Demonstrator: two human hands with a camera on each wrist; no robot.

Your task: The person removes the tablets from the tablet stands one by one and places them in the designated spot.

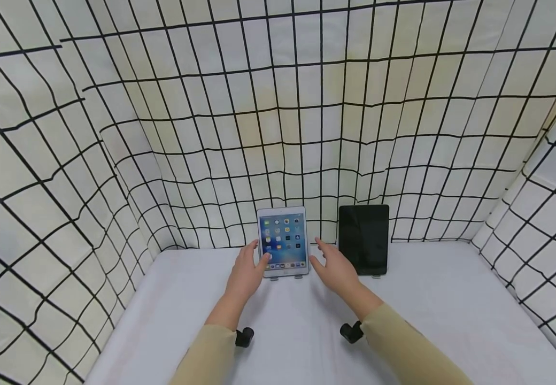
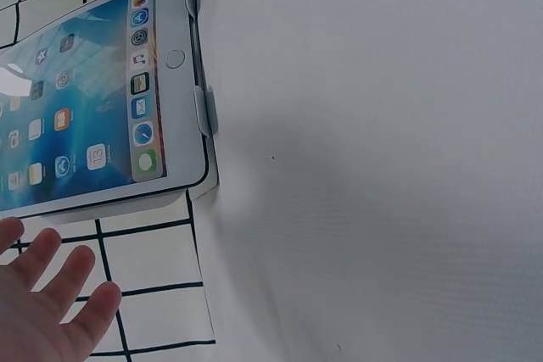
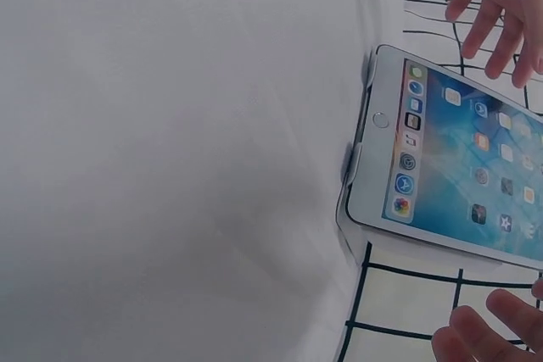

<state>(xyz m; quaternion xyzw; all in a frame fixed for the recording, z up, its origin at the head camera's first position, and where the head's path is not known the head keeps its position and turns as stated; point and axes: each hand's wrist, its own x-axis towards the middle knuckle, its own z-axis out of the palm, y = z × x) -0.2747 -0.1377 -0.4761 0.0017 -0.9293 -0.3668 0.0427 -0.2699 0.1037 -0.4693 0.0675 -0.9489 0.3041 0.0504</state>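
Note:
A white tablet (image 1: 283,243) with a lit home screen of app icons leans upright on a stand, whose small front clips (image 2: 201,110) hold its lower edge. My left hand (image 1: 246,271) is at the tablet's left edge, fingers spread and relaxed; its thumb overlaps the screen's lower left corner in the head view. On the other side, my right hand (image 1: 337,269) is held beside the right edge, its fingers loosely extended towards the tablet. Both wrist views show gaps between the fingertips and the tablet's sides. Neither hand holds anything.
A black tablet (image 1: 363,238) with a dark screen stands to the right, just behind my right hand. White cloth covers the table (image 1: 287,331). Behind and at both sides hang white walls (image 1: 316,123) with a black grid. Dark wrist cameras (image 1: 245,337) sit under both wrists.

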